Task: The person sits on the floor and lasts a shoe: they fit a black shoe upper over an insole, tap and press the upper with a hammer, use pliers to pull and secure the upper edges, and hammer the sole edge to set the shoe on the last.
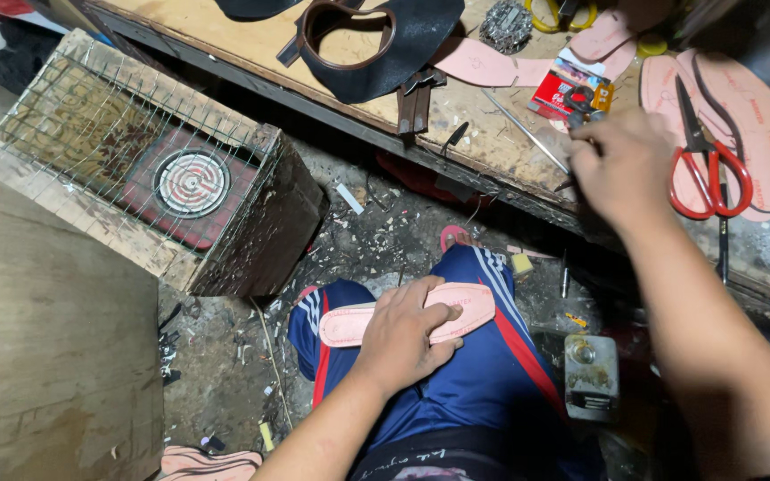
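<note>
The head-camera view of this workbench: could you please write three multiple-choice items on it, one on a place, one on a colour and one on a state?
1. Where does the pink sole under the left hand lie?
A. on the bench
B. on the person's lap
C. on the wire grille

2. What colour are the handles of the scissors beside the right hand?
A. red
B. green
C. black

3. How do those scissors lie?
A. held in a hand
B. hanging on a hook
C. flat on pink soles, untouched

Answers: 1 B, it rests across the blue trousers; 2 A, both loops are red; 3 C, no hand touches them.
</note>
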`<act>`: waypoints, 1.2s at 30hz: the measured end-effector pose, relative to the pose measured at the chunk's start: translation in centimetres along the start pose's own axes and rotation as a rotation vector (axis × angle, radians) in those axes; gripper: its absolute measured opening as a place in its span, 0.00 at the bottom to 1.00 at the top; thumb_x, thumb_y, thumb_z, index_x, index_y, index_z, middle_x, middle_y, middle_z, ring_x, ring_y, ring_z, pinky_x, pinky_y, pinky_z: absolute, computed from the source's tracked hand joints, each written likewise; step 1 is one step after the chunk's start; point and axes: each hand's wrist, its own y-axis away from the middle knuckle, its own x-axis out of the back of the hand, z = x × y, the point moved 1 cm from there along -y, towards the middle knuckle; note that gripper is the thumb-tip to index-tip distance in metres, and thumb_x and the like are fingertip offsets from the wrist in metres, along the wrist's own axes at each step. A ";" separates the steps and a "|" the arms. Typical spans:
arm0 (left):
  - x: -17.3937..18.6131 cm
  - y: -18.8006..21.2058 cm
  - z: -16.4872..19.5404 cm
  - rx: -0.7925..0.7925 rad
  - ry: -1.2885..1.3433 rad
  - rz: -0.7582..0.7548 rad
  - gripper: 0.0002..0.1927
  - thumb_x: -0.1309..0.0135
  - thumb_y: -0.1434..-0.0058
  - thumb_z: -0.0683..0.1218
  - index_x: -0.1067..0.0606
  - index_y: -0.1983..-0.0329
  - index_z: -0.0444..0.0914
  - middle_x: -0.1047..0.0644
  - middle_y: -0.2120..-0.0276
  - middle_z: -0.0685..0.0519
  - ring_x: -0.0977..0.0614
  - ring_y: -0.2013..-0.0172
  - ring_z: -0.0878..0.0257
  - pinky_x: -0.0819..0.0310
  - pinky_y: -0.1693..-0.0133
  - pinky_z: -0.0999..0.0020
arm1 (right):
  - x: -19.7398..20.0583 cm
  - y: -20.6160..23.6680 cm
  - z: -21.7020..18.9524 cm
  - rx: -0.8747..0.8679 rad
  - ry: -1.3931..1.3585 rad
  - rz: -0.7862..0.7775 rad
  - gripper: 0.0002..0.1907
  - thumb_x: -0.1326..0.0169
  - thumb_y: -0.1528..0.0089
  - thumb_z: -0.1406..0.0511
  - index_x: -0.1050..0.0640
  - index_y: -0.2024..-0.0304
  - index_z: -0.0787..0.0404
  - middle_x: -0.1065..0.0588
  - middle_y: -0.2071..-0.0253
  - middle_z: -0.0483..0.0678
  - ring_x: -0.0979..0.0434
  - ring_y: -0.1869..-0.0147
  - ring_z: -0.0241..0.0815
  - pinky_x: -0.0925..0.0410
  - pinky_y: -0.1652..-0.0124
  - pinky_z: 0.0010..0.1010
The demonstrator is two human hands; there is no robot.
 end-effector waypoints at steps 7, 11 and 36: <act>-0.1 0.1 -0.3 0.015 0.003 0.000 0.20 0.32 0.53 0.51 0.19 0.57 0.42 0.25 0.44 0.45 0.25 0.43 0.47 0.35 0.44 0.53 | -4.6 -2.8 -4.5 0.047 -0.020 -0.116 0.06 0.35 0.38 0.59 0.15 0.61 0.51 0.24 0.58 0.46 0.30 0.47 0.53 0.43 0.48 0.48; -0.2 0.1 -0.5 0.012 -0.008 0.001 0.21 0.32 0.53 0.52 0.20 0.56 0.43 0.25 0.44 0.45 0.25 0.42 0.47 0.35 0.43 0.53 | -6.0 -3.2 -5.0 0.040 0.114 -0.107 0.08 0.37 0.36 0.60 0.18 0.67 0.55 0.23 0.60 0.48 0.30 0.49 0.51 0.44 0.48 0.47; -1.8 0.6 1.3 0.047 -0.229 0.061 0.09 0.39 0.44 0.49 0.18 0.60 0.45 0.25 0.44 0.51 0.29 0.36 0.51 0.50 0.35 0.37 | 2.2 14.7 -13.9 -0.303 -0.949 -0.391 0.09 0.43 0.37 0.70 0.18 0.55 0.66 0.19 0.57 0.48 0.21 0.53 0.34 0.29 0.51 0.25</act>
